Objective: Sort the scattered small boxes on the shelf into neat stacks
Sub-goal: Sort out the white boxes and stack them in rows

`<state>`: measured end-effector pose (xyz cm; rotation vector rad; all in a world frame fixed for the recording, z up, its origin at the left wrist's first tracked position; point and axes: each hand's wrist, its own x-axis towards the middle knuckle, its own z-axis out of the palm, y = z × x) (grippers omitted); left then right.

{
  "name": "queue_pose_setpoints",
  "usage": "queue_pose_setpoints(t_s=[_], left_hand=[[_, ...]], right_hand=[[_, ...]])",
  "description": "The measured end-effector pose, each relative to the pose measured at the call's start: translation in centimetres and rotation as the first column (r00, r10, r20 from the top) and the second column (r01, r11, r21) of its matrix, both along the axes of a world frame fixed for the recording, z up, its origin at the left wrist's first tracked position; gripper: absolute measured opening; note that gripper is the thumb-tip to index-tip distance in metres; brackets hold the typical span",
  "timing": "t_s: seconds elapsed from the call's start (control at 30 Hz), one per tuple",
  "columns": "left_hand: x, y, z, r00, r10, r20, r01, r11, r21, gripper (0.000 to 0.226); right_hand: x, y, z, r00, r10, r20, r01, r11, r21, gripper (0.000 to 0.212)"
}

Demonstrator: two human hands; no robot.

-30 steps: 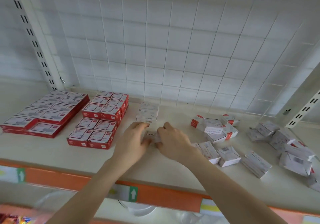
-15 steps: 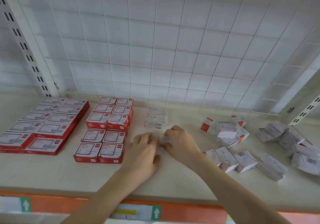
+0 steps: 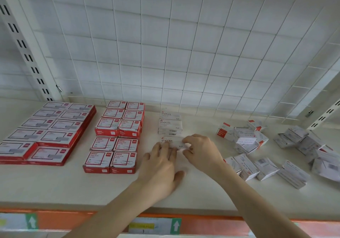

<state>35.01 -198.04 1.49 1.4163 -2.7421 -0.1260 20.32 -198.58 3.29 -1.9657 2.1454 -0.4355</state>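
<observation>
Premises: retail shop, stationery section. Evidence: display shelf [image 3: 55,186] with white wire-grid back panel [image 3: 184,44] and slotted uprights [image 3: 27,54]. An orange price rail [image 3: 82,219] along the front edge carries labels [image 3: 154,225] with green arrows. Identical red boxes [image 3: 114,142] stand in rows, staple boxes [image 3: 170,125] are stacked, and further white boxes [image 3: 246,142] lie loose.

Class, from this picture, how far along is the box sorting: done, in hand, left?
Done: red boxes lie in neat rows; a white stack stands beside them. In hand: left hand rests on, right hand pinches, one staples box. Left: scattered boxes at right.
</observation>
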Motion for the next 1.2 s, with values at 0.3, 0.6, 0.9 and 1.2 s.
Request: queue_pose_setpoints(t_s=[0.3,0.6,0.9,1.2], left_hand=[[-0.1,-1.1,-0.1,0.998,0.001,0.057,-0.003,1.000,0.028,0.068],[-0.1,-1.2,0.1,0.998,0.021,0.059,-0.025,0.997,0.078,0.070],[-0.2,-1.4,0.1,0.999,0.029,0.046,-0.032,0.997,0.067,0.067],[0.2,-1.9,0.0,1.000,0.012,0.012,-0.013,0.998,0.061,0.066]], right_hand=[[0.0,0.1,0.0,0.999,-0.012,-0.032,0.013,1.000,0.011,0.033],[0.6,0.0,-0.4,0.996,0.059,-0.063,-0.056,0.997,0.047,0.029],[0.7,0.1,-0.4,0.997,0.060,-0.055,-0.057,0.997,0.049,0.032],[0.3,0.4,-0.2,0.998,0.055,-0.039,-0.055,0.998,-0.001,0.035]])
